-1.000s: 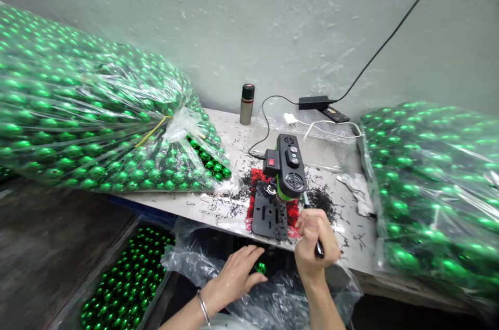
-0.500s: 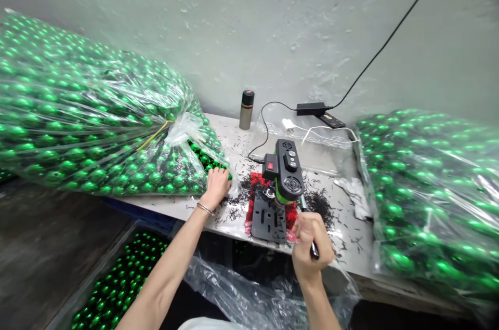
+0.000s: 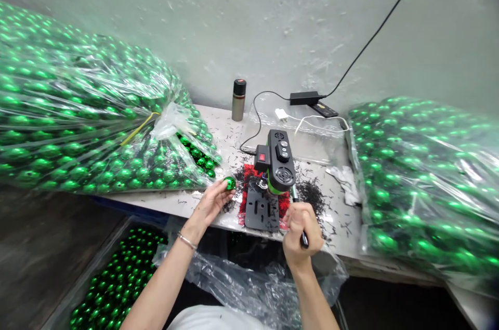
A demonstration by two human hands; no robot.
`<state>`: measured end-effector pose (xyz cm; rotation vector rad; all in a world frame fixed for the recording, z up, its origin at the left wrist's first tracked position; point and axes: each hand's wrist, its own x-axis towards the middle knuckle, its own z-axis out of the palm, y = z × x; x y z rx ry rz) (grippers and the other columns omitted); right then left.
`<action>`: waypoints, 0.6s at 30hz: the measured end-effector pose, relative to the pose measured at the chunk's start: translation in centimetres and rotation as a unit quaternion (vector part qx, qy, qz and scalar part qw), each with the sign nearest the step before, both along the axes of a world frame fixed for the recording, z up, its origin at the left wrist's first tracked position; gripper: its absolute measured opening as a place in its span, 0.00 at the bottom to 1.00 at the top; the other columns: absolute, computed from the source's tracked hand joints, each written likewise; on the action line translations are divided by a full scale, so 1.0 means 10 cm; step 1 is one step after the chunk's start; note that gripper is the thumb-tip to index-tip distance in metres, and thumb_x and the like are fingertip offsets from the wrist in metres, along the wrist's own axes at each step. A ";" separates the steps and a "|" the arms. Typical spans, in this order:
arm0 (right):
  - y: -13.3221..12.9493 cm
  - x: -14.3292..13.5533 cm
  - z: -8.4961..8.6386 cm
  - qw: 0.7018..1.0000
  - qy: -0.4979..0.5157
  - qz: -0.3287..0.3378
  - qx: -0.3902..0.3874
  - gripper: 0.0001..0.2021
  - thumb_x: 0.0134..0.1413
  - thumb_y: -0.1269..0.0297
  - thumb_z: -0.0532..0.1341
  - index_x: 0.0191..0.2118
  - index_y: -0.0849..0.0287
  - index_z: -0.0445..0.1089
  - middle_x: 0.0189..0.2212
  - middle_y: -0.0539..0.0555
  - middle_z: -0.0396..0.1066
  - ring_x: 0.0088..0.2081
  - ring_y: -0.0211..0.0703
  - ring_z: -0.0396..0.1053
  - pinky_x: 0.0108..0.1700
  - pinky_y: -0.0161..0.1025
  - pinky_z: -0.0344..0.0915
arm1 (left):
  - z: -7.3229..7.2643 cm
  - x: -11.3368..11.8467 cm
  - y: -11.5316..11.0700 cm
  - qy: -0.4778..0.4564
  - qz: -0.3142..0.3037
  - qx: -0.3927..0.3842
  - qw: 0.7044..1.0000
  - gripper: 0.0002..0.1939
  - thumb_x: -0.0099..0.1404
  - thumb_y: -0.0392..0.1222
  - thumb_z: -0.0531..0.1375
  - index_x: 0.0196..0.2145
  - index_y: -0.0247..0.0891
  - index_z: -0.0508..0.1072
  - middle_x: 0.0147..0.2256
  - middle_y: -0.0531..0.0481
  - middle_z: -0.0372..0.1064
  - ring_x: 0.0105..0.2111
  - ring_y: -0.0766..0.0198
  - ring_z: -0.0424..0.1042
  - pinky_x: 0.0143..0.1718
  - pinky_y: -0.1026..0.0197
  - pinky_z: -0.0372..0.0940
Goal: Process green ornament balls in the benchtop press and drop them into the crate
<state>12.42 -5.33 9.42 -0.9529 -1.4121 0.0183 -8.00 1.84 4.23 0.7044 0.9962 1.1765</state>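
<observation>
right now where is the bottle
In the head view, the bottle stands upright near the table's back edge, between the left big bag and the adapter.

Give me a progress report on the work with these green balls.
Done: black bits strewn around the machine suggest earlier work; whether the balls in the lower-left container are finished, I can't tell.
In hand: the left hand holds one green ball; the right hand grips the lever.
Left: probably that ball, plus those in the open left bag.
</observation>
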 end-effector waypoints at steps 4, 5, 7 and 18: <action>-0.01 0.00 0.02 1.000 -0.007 -0.004 -0.006 0.14 0.60 0.77 0.51 0.23 0.57 0.59 0.23 0.48 0.62 0.26 0.36 0.62 0.28 0.36 0.59 | -0.16 0.32 -0.09 0.040 -0.030 0.003 0.999 0.20 0.55 0.48 0.68 0.43 0.36 0.76 0.41 0.44 0.77 0.39 0.60 0.76 0.45 0.57 0.70; -0.01 0.00 0.03 1.000 -0.009 -0.006 -0.007 0.14 0.60 0.77 0.51 0.24 0.57 0.60 0.23 0.48 0.62 0.26 0.36 0.62 0.29 0.36 0.59 | -0.19 0.40 -0.11 0.068 -0.042 0.018 0.997 0.21 0.55 0.48 0.68 0.45 0.36 0.76 0.42 0.44 0.77 0.40 0.60 0.76 0.46 0.56 0.69; -0.02 0.00 0.04 1.000 -0.016 -0.006 -0.012 0.14 0.60 0.77 0.51 0.24 0.57 0.60 0.24 0.48 0.62 0.27 0.36 0.62 0.29 0.36 0.59 | -0.23 0.54 -0.13 0.144 -0.062 0.063 0.986 0.21 0.57 0.47 0.66 0.47 0.37 0.75 0.43 0.44 0.77 0.43 0.57 0.75 0.48 0.54 0.68; -0.03 -0.02 0.04 0.999 -0.037 -0.016 -0.002 0.13 0.60 0.78 0.51 0.26 0.57 0.59 0.24 0.48 0.62 0.28 0.36 0.63 0.30 0.36 0.60 | -0.25 0.77 -0.28 0.506 -0.048 0.270 0.818 0.17 0.62 0.43 0.64 0.49 0.42 0.75 0.42 0.45 0.75 0.47 0.51 0.71 0.54 0.45 0.60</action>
